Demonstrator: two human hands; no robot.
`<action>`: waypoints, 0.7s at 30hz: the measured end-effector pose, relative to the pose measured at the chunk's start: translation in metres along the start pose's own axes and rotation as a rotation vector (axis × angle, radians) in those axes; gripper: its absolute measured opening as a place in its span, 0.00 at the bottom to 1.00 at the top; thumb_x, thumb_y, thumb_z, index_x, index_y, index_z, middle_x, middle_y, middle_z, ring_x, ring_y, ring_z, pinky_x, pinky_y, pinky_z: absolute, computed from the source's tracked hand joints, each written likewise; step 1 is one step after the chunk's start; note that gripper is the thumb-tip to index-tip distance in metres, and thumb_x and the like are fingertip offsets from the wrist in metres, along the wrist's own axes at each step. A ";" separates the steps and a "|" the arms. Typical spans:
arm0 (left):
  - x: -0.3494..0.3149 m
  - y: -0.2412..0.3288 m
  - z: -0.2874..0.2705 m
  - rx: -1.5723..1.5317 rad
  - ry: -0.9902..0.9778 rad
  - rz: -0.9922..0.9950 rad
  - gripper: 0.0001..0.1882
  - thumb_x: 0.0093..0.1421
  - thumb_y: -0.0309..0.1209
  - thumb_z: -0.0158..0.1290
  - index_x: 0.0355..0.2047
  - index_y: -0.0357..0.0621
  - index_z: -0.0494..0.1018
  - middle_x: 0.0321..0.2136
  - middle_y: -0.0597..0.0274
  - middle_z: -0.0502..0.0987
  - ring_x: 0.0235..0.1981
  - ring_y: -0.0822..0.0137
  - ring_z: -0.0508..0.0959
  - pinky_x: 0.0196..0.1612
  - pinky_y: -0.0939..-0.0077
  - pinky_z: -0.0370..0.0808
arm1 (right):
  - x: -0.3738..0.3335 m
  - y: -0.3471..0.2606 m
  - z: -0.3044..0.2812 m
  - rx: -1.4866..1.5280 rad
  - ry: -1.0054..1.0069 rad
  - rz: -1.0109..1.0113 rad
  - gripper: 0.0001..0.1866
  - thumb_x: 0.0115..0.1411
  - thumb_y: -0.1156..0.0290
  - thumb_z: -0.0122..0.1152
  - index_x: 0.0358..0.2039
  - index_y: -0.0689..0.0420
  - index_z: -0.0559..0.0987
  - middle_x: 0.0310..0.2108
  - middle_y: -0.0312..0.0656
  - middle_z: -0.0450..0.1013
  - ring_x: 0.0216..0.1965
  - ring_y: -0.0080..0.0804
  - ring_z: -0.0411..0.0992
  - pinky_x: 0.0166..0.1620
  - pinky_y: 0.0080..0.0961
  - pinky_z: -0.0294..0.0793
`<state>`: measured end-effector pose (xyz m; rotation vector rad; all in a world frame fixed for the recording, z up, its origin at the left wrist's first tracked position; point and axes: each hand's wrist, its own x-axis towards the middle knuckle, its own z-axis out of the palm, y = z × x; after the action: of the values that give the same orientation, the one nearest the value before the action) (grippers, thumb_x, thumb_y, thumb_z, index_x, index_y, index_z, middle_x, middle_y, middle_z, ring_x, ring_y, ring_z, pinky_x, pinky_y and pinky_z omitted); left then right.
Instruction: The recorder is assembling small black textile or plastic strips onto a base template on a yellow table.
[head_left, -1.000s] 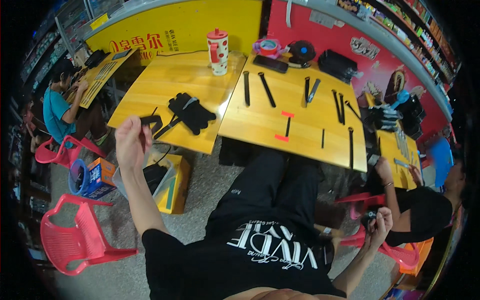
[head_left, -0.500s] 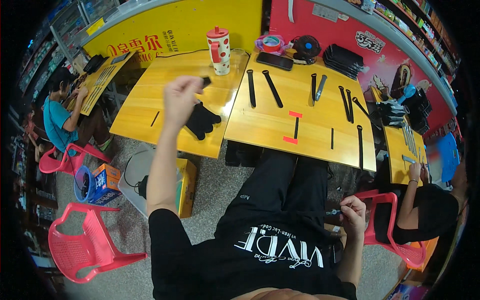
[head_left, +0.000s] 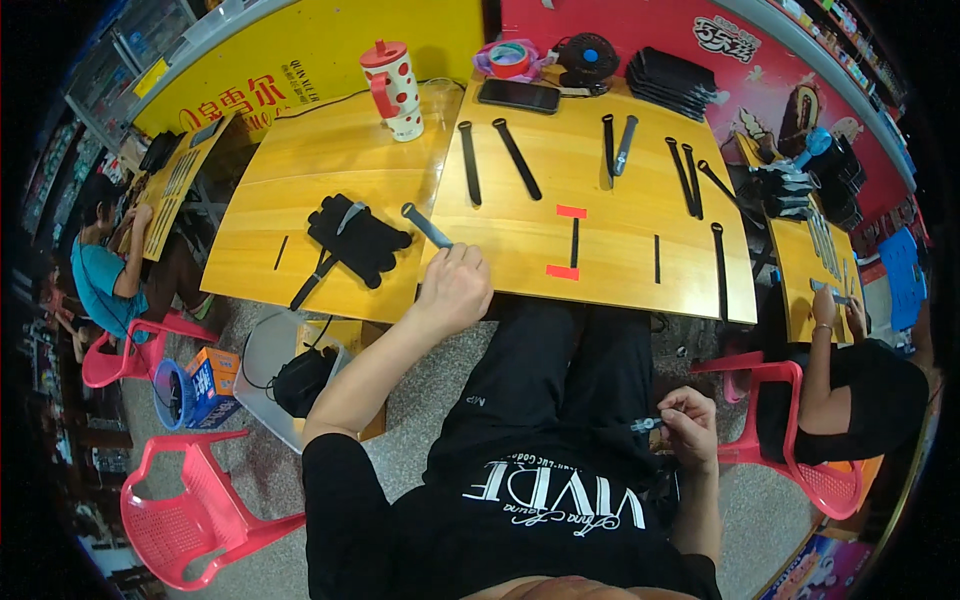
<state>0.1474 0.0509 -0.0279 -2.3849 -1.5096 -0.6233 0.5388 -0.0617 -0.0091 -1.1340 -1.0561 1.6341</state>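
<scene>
Near the front edge of the wooden tables, my left hand (head_left: 457, 289) is closed, its fingers on the lower end of a grey strap (head_left: 426, 225) with a slotted tip. To its left lies a pair of black gloves (head_left: 352, 240) with a curved grey strip on top. A black looped strap (head_left: 316, 280) runs from the gloves toward the table edge. My right hand (head_left: 689, 428) is low over my lap at the right, thumb and fingers pinching a small, clear bluish item (head_left: 647, 425) whose kind I cannot make out.
Black straps (head_left: 515, 160) and a grey one (head_left: 625, 146) lie across the right table, beside red tape marks (head_left: 571, 212). Behind them are a phone (head_left: 518, 96), a small fan (head_left: 587, 60) and stacked black trays (head_left: 672, 83). A spotted tumbler (head_left: 392, 90) stands left. Two people work nearby.
My left hand has come down from above the gloves, toward me and to the right, onto the grey strap. My right hand has shifted slightly left, still pinching the small item.
</scene>
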 end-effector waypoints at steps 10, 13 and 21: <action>-0.002 -0.012 -0.012 -0.185 0.115 0.105 0.16 0.50 0.38 0.62 0.23 0.36 0.72 0.32 0.53 0.74 0.37 0.53 0.73 0.41 0.61 0.70 | -0.004 -0.012 0.026 -0.099 -0.174 0.029 0.05 0.58 0.78 0.58 0.35 0.62 0.78 0.21 0.33 0.73 0.21 0.15 0.69 0.24 0.12 0.67; 0.006 0.028 -0.035 -0.404 0.129 0.120 0.14 0.51 0.36 0.62 0.28 0.36 0.74 0.38 0.50 0.75 0.41 0.52 0.74 0.44 0.61 0.70 | -0.011 -0.019 0.030 -0.174 -0.181 -0.045 0.04 0.59 0.79 0.58 0.35 0.62 0.78 0.23 0.34 0.72 0.23 0.16 0.70 0.26 0.13 0.68; 0.003 0.143 -0.053 -1.718 -0.610 -0.021 0.09 0.65 0.25 0.46 0.42 0.36 0.74 0.37 0.62 0.77 0.39 0.74 0.75 0.43 0.80 0.71 | -0.002 -0.066 0.051 -0.268 -0.303 -0.305 0.04 0.61 0.78 0.56 0.35 0.64 0.78 0.26 0.37 0.73 0.24 0.19 0.72 0.27 0.15 0.69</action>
<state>0.2660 -0.0307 0.0225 -4.0299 -1.2380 -1.8803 0.5021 -0.0546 0.0651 -0.8501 -1.5993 1.4762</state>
